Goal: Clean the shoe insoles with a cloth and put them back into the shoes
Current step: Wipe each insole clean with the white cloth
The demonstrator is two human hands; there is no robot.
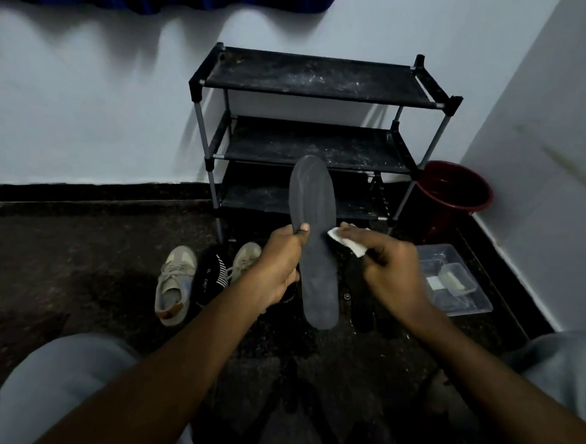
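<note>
The rack (313, 124) stands against the back wall (72, 115), close to the corner where the side wall comes in on the right. A bucket (454, 194) sits on the floor (63, 253) just right of the rack, in that corner. Nearer the person, along the side wall, lies a tub (475, 305) with a small box (458, 278) in it. Before the rack's left end two shoes (174, 287) lie side by side, a sock (209, 275) between them. The insole (315, 241) is held up in front of the rack, between shoes and tub. The left hand (280, 267) grips its left edge, and the right hand (390, 270) holds the cloth (346, 241) at its right edge.
</note>
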